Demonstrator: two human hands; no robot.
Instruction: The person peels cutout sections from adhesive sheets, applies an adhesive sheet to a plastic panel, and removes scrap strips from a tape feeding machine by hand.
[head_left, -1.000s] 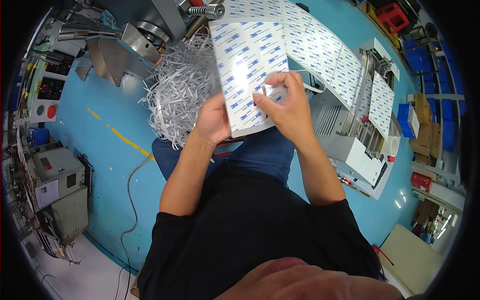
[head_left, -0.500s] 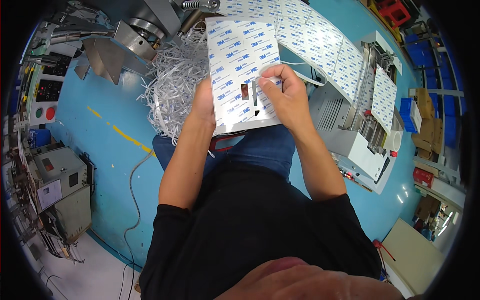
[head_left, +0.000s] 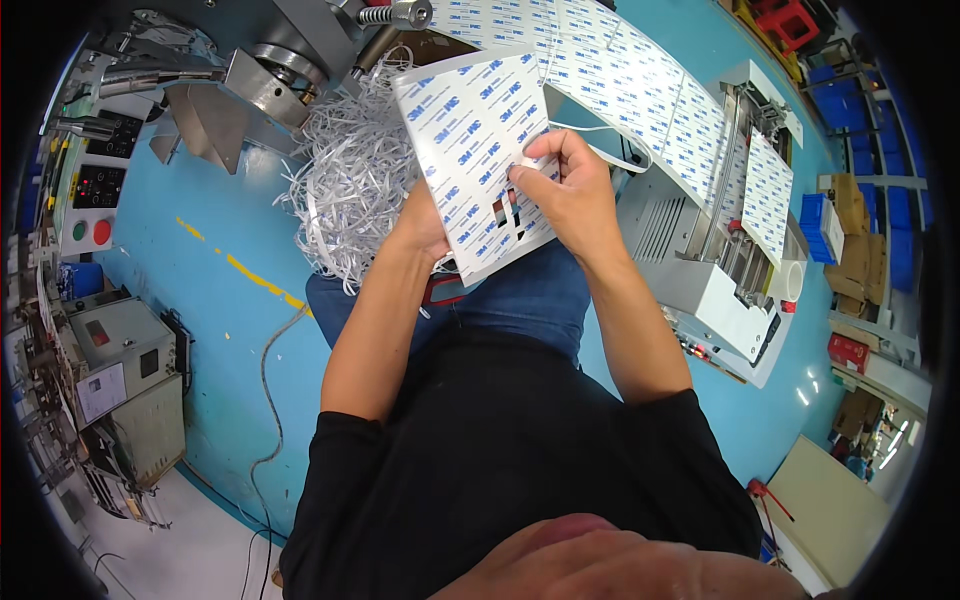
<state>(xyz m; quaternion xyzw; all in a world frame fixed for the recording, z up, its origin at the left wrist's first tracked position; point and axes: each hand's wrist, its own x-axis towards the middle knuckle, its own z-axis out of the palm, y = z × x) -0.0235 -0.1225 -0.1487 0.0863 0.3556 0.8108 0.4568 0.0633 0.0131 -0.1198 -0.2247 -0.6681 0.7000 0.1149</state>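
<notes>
A white, blue-printed sheet [head_left: 472, 125] is being held tilted at the frame's upper centre.
The right hand [head_left: 575, 198] is curling thumb and forefinger close together near the cut-outs [head_left: 502, 213]; any pinch cannot be confirmed; the left hand [head_left: 423, 225] is reaching behind the sheet, its fingers hidden, their state undetermined; uneven pulling could be risking a tear or crease beside the openings.

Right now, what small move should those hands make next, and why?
Perhaps the right hand should gently pluck at the sheet while the left hand steadies it: thumb and forefinger are close together just above open slots, and the left hand reaches behind the sheet's left edge.
</notes>
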